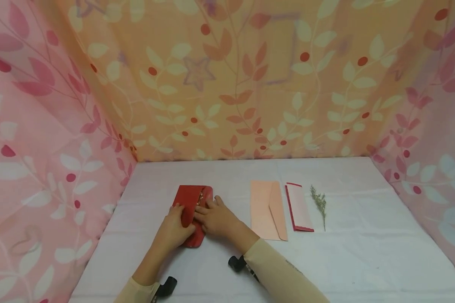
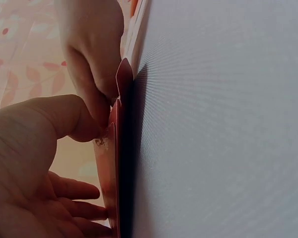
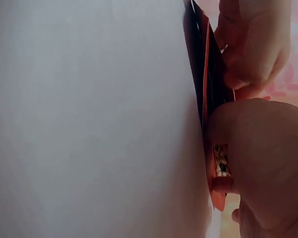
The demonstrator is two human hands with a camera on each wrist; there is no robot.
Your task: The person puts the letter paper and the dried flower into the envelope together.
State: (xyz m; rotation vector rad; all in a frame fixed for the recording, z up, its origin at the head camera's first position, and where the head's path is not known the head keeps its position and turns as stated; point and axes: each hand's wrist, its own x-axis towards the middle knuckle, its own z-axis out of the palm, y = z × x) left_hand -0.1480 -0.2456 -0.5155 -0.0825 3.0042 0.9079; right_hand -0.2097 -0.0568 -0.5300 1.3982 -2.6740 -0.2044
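A red envelope lies on the white table in front of me, its flap side turned to the right. A gold-patterned piece shows at its opening; the right wrist view shows the same patterned piece close to the right hand. My left hand rests on the envelope's left part, thumb and fingers spread over it. Across the opening and flap, my right hand presses with spread fingers. In the left wrist view, the left thumb touches the envelope near the right hand. Both palms hide part of the envelope.
To the right lie a peach envelope, a pale folded card with red edges and a dried green sprig. Patterned cloth hangs behind the table and on both sides.
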